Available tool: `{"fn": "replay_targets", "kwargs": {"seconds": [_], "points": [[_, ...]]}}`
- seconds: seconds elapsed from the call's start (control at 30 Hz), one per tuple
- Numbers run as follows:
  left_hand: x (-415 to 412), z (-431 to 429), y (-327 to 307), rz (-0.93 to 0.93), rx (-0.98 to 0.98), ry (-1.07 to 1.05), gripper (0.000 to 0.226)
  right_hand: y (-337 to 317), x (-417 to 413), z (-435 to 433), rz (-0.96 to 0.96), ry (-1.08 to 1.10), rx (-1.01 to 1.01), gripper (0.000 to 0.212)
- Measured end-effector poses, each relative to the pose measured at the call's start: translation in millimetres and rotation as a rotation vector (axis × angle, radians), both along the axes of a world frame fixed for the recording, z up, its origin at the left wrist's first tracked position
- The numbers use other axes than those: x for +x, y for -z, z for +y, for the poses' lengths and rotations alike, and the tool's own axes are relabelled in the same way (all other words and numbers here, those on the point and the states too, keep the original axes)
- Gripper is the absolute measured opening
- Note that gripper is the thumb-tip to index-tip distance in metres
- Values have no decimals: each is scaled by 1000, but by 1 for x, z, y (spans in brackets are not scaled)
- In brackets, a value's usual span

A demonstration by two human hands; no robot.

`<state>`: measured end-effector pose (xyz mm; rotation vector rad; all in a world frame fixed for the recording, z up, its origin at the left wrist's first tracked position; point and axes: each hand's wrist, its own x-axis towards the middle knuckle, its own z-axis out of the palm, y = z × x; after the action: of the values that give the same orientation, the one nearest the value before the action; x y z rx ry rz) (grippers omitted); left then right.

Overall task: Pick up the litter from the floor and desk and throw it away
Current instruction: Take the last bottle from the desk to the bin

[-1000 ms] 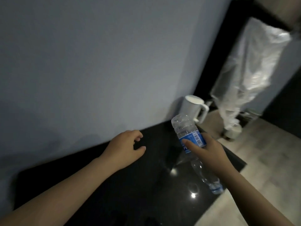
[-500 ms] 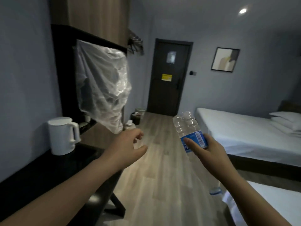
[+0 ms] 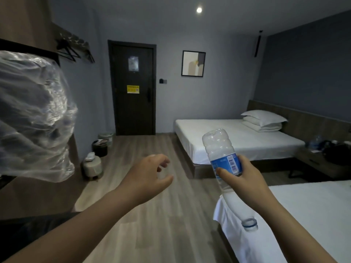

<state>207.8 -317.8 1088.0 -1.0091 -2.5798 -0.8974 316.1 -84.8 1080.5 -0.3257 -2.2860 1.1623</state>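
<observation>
**Task item.** The bottle (image 3: 222, 154) is held in the air by the right grip (image 3: 241, 179), above the corner of the near bed (image 3: 303, 215). It is of thin, clear plastic. The ribbed, rounded base is turned upward and tilted left. A blue label with a white barcode panel is wrapped round the middle. The right grip is clasped round this label band, with the thumb laid across the front and the other fingers hidden behind the body. The blue-ringed neck is pointed down over the white sheet. Whether a cap is fitted cannot be told.

**Left grip.** The left grip (image 3: 148, 177) is extended over the wood-grain plank floor (image 3: 152, 224), released, with its fingers loosely curled round nothing. The fingertips are blurred.

**Surroundings.** A crumpled clear plastic sheet (image 3: 32, 114) is cut off by the left edge, and what it covers cannot be made out. A dark round bin (image 3: 100, 148) is seen by the dark door (image 3: 133, 90), its contents indistinct, with a paler bin (image 3: 105, 137) just behind it. The desk (image 3: 22, 230) is shown only as a dark strip at lower left. Items on the nightstand (image 3: 319, 164) are too dim to identify.
</observation>
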Motion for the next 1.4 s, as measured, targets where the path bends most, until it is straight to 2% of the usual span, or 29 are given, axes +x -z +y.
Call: {"fn": "replay_targets", "kwargs": {"seconds": [0.5, 0.73, 0.97, 1.1, 1.27, 1.4], "points": [[-229, 39, -14, 12, 91, 42, 36, -19, -220, 34, 46, 6, 42, 42], [-324, 75, 2, -27, 86, 24, 36, -3, -322, 74, 34, -17, -4, 58], [-441, 119, 11, -37, 88, -65, 33, 12, -462, 130, 6, -63, -74, 65], [-511, 144, 12, -59, 96, -142, 30, 16, -551, 164, -50, -138, -61, 44], [-590, 152, 21, -95, 83, -242, 30, 19, -647, 182, -127, -252, -61, 62], [-660, 148, 34, -97, 81, -303, 30, 27, -728, 182, -151, -276, -69, 59]]}}
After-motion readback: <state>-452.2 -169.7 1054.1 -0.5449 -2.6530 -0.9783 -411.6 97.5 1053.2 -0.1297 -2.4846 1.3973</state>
